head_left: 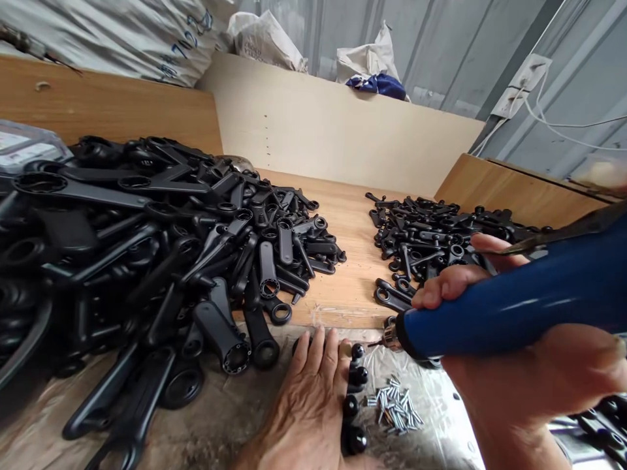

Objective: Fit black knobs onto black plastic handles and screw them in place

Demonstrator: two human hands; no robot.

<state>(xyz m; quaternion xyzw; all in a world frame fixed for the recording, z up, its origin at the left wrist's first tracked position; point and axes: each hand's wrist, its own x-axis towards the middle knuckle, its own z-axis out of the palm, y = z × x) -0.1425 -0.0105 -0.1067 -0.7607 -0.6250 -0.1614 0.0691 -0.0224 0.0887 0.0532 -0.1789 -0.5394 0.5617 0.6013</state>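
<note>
- We held our left hand [313,391] flat, palm down, its fingers straight and lying close together; we could not tell what lay under the palm.
- We had our right hand [519,372] wrapped around a blue power tool [490,316], fingers over the far side and thumb along the near one.
- We saw the tool's thin bit [375,344] pointing left, near the farthest of the round black knobs [350,406]; we could not tell whether they touched.
- We had those knobs in a short row right along the thumb side of our left hand.
- We had a small heap of silver screws [398,410] just right of the row, on a clear sheet [435,444] at the near part of the surface [343,202].
- We saw a large pile of black ring-ended arms [267,264] left of our left hand, some lying close to its fingers.
- We had a smaller pile of black parts [421,228] across to the right; our right hand and the tool blocked some of it from sight.
- We faced a pale board [343,130] behind the piles, with whitish bags [267,42] showing above its top edge and a white socket block [522,85] on the wall to the right.
</note>
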